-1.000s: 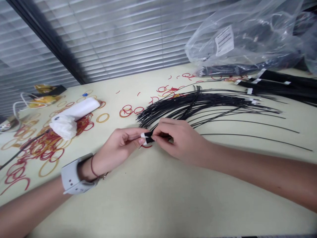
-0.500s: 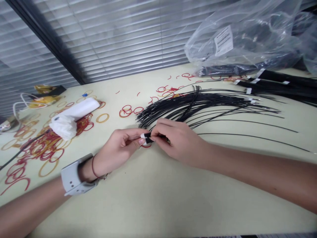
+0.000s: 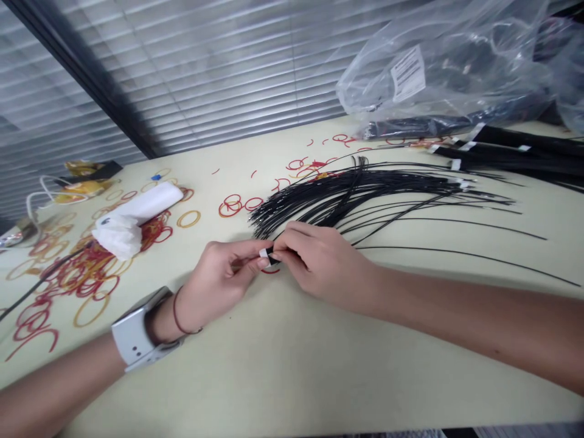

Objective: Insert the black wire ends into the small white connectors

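My left hand (image 3: 223, 271) pinches a small white connector (image 3: 264, 254) between thumb and forefinger. Against its right side, my right hand (image 3: 314, 258) pinches a short black piece (image 3: 272, 258) joined to the connector; its kind is hard to make out, and my fingers hide most of it. Just behind my right hand lies a bundle of thin black cables (image 3: 365, 185), their left ends close to my fingertips. Part of a red rubber band (image 3: 271, 271) shows on the table below the connector.
Red and yellow rubber bands (image 3: 91, 274) cover the table's left side, around a white roll (image 3: 150, 204) and a crumpled white wad (image 3: 117, 236). A clear plastic bag (image 3: 438, 73) and more black cables (image 3: 524, 155) lie at the back right. Window blinds (image 3: 237, 61) stand behind.
My right fingers have shifted slightly left along the black piece, closer to my left fingertips. Both hands keep their pinch. The cable bundle lies as before.
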Motion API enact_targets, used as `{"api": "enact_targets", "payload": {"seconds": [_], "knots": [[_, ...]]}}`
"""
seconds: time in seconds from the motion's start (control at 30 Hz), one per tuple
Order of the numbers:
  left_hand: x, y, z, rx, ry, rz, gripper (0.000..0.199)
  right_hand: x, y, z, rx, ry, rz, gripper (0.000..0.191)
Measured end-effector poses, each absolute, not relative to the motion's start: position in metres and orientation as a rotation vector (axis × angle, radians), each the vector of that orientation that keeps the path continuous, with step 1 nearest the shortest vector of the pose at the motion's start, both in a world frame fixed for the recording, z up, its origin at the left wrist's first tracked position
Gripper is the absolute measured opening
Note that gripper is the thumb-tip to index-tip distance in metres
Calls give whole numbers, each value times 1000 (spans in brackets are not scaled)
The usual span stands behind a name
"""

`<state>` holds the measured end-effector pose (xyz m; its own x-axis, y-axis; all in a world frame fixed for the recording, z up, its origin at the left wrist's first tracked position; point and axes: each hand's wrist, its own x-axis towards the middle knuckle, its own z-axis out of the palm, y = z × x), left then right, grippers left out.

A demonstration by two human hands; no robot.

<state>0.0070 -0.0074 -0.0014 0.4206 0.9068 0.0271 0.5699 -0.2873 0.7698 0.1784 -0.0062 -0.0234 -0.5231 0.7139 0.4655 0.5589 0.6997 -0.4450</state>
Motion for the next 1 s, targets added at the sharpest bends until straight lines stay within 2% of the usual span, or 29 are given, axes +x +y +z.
{"api": "enact_targets", "payload": {"seconds": [0.3, 0.43, 1.0], "knots": [[12, -3, 4, 1621, 1138, 629, 19, 183, -6, -27, -941, -2202, 420, 15], [10, -4, 4, 1611, 1117, 618, 19, 183, -6, -26, -928, -2121, 490, 24], [9, -3, 4, 1727, 1163, 564, 23, 187, -7, -24, -874, -2144, 616, 29]]}}
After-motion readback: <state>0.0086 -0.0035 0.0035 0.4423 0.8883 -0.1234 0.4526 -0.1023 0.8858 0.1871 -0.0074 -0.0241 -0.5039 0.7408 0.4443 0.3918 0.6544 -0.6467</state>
